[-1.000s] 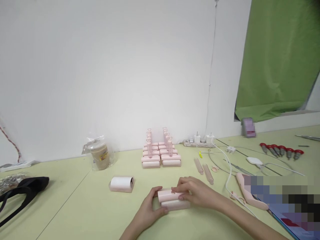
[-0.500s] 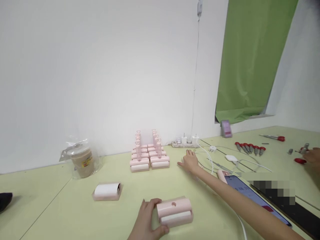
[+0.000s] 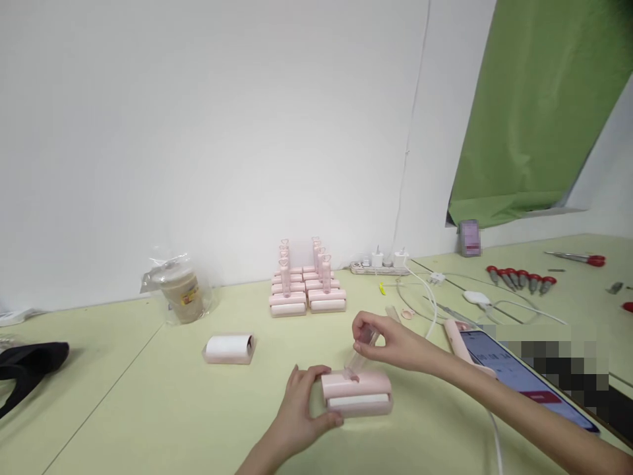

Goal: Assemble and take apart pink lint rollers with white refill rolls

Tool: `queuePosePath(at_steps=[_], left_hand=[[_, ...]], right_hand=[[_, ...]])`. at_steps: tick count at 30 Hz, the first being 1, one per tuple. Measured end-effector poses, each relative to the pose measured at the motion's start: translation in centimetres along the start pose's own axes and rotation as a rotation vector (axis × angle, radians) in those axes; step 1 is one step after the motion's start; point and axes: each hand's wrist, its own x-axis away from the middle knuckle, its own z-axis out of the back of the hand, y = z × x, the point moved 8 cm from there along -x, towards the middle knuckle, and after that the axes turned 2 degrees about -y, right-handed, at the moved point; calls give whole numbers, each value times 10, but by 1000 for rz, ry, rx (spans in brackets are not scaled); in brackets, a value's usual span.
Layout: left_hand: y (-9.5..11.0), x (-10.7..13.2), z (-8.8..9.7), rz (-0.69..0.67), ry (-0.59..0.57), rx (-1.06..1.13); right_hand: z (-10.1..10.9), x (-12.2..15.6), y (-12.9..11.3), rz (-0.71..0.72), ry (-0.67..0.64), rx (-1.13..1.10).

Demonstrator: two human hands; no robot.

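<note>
Right hand (image 3: 386, 338) has its fingers pinched on a clear tube (image 3: 357, 361), tilted, bottom end right at the hole in the top of a pink roller (image 3: 359, 384); can't tell if it's actually in. Left hand (image 3: 299, 412) has thumb and fingers clamped round the roller's left end, down on the desk (image 3: 173, 422). Off left there's a white roll (image 3: 229, 346), and further back two rows of assembled rollers (image 3: 288, 300). Phone's (image 3: 519, 377) over on the right.
</note>
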Motion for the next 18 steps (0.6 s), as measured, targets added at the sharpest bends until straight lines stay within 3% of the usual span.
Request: queuePosePath(at_steps=[7,13,18], left_hand=[[-1,1,0,-5,1,5],[-1,2,1,-10,3,13],[3,1,2,-9,1,-7]], right_hand=[[-1,3,-28,79,-100,131],[-8,-4,-37,27,-301,253],[-12,-15,-45,-25,-277,358]])
